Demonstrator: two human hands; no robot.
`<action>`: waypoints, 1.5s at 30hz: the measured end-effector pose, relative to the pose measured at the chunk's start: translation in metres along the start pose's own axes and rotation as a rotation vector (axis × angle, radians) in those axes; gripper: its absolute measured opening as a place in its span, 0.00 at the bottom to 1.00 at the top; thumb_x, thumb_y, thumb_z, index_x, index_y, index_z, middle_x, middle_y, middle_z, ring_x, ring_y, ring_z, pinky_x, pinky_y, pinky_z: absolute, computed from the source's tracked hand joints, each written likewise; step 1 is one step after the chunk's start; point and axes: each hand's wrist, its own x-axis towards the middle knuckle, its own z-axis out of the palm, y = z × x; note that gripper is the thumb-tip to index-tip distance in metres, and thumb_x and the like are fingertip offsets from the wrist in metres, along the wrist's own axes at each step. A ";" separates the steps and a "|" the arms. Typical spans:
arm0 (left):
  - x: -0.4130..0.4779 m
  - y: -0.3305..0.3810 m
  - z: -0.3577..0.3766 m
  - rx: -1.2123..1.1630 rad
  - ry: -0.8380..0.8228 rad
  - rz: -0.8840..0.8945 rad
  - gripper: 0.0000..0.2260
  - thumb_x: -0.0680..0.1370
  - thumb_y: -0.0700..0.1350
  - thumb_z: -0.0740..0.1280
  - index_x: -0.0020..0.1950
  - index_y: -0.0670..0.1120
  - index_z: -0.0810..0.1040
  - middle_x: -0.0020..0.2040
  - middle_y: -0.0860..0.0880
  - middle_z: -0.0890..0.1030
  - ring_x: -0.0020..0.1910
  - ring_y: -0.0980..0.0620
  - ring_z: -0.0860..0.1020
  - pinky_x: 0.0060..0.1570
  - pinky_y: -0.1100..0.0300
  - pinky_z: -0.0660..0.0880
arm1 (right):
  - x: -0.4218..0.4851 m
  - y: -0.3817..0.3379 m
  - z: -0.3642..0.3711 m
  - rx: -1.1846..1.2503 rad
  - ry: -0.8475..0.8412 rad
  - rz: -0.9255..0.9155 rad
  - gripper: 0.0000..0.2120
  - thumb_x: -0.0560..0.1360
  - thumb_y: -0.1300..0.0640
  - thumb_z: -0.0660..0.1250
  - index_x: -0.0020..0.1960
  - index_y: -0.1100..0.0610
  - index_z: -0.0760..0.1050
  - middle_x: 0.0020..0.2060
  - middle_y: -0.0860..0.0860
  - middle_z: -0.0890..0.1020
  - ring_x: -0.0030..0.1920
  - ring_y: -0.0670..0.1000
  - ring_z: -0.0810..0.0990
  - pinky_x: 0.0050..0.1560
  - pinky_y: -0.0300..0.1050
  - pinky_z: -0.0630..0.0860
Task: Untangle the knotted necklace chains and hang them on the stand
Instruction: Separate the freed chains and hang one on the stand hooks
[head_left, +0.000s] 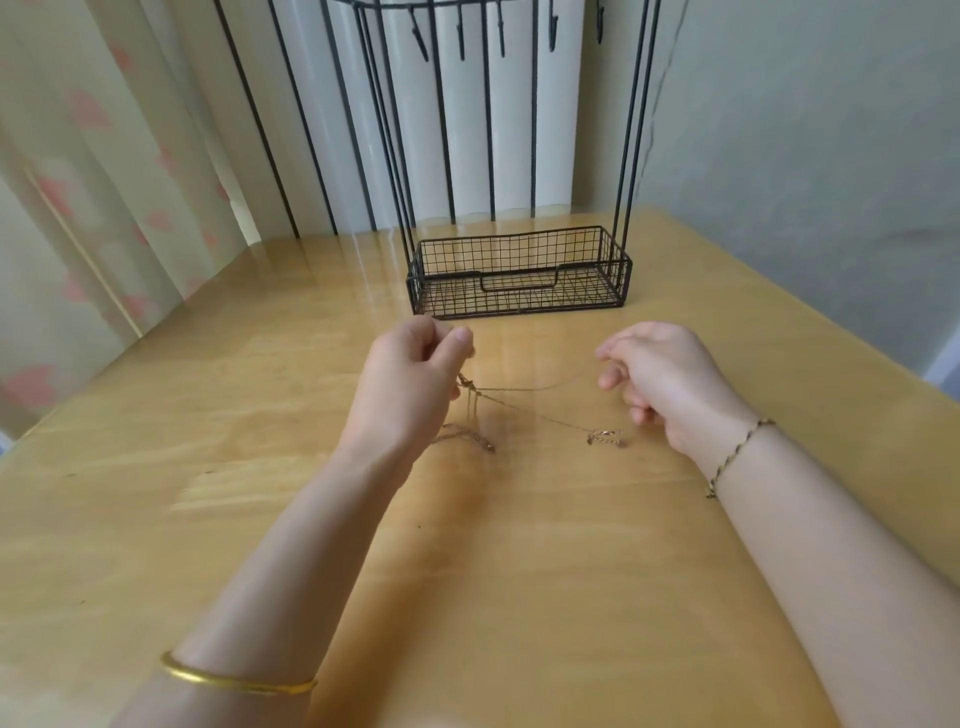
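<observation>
Thin gold necklace chains (524, 389) stretch just above the wooden table (519, 571) between my two hands. My left hand (410, 384) pinches the chains at a small knot (467, 387) below its fingertips. My right hand (660, 379) pinches the far end of one strand between thumb and fingers. Another strand runs down to a clasp end (605, 437) lying on the table by my right hand. A loose bunch of chain (467, 439) lies under my left hand. The black wire stand (519, 270) rises behind, with hooks (460, 36) along its top bar.
The stand has a mesh basket base (571, 249) with nothing in it, and thin upright rods. A curtain (78, 182) hangs at the left, a wall (805, 156) stands at the right. The table edges run diagonally on both sides.
</observation>
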 end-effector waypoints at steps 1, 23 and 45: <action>-0.001 0.000 0.001 -0.006 -0.011 0.007 0.10 0.79 0.46 0.62 0.44 0.41 0.77 0.31 0.51 0.74 0.25 0.63 0.71 0.25 0.72 0.67 | 0.000 0.000 0.000 -0.074 0.022 -0.036 0.09 0.75 0.62 0.58 0.40 0.55 0.74 0.34 0.53 0.78 0.24 0.51 0.67 0.25 0.40 0.67; 0.004 0.067 -0.004 -0.237 -0.284 0.149 0.05 0.79 0.38 0.61 0.44 0.43 0.73 0.29 0.53 0.72 0.27 0.55 0.67 0.31 0.60 0.65 | -0.045 -0.040 0.003 0.262 -0.358 -0.453 0.02 0.70 0.58 0.71 0.43 0.55 0.80 0.40 0.51 0.83 0.43 0.45 0.79 0.49 0.44 0.75; -0.001 0.092 -0.020 0.228 -0.239 0.225 0.05 0.74 0.39 0.66 0.42 0.47 0.80 0.32 0.53 0.75 0.30 0.54 0.70 0.36 0.57 0.71 | -0.048 -0.049 -0.009 0.275 -0.327 -0.577 0.06 0.76 0.64 0.64 0.41 0.56 0.76 0.37 0.51 0.78 0.41 0.46 0.77 0.45 0.44 0.77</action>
